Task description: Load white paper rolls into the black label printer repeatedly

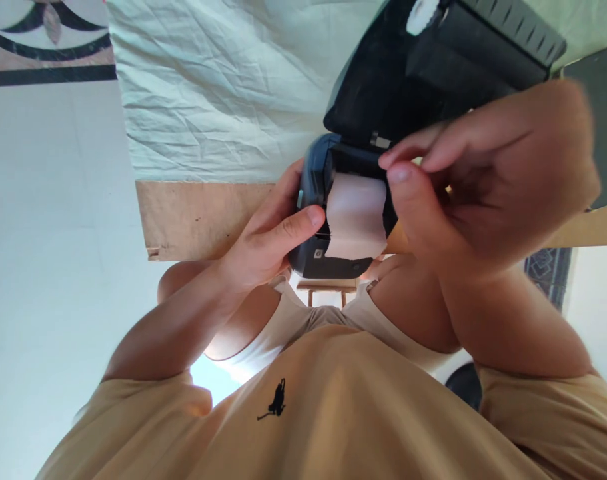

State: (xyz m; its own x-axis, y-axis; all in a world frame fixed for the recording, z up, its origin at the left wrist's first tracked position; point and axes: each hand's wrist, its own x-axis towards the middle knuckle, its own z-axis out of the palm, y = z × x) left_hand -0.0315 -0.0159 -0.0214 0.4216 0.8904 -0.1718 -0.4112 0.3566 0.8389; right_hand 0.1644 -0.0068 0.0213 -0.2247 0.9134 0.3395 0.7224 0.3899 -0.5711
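A black thermal printer is tilted near the table's front edge, with its lid swung open toward the far side. Inside lies white paper, its torn end hanging over the front of the body. My left hand grips the printer's left side, the thumb on the rim beside the paper. Over the right side of the opening, my right hand is closed in a pinch, thumb and forefinger close together. Whatever sits between those fingertips, if anything, is hidden. A white gear shows on the lid.
A pale green cloth covers the table, leaving a strip of bare wood along the front edge. At the right lies a dark flat panel. My knees are under the table edge, and a wooden stool shows between them.
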